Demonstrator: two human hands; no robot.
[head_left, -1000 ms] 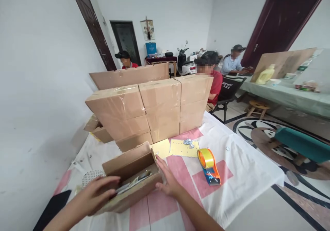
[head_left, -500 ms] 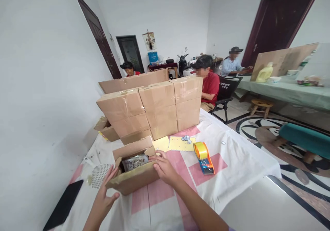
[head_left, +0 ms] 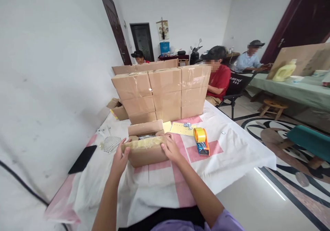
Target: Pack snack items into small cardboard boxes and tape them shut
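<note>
A small open cardboard box [head_left: 145, 152] sits on the cloth-covered table [head_left: 232, 155] in front of me. My left hand [head_left: 120, 157] grips its left end with fingers curled over the edge. My right hand [head_left: 171, 148] holds its right end, fingers on the near flap. The near flap is folded in over the opening; the far flap stands up. Something packaged lies inside, mostly hidden.
A stack of sealed cardboard boxes [head_left: 165, 93] stands behind. A yellow tape dispenser [head_left: 201, 141] and yellow sheet [head_left: 182, 129] lie to the right, a black phone [head_left: 82, 158] and mesh pad [head_left: 110, 143] to the left. Three people sit beyond.
Both hands have closed on the box ends and the near flap has been folded over the contents. The box now sits square in front of me; my view shifted.
</note>
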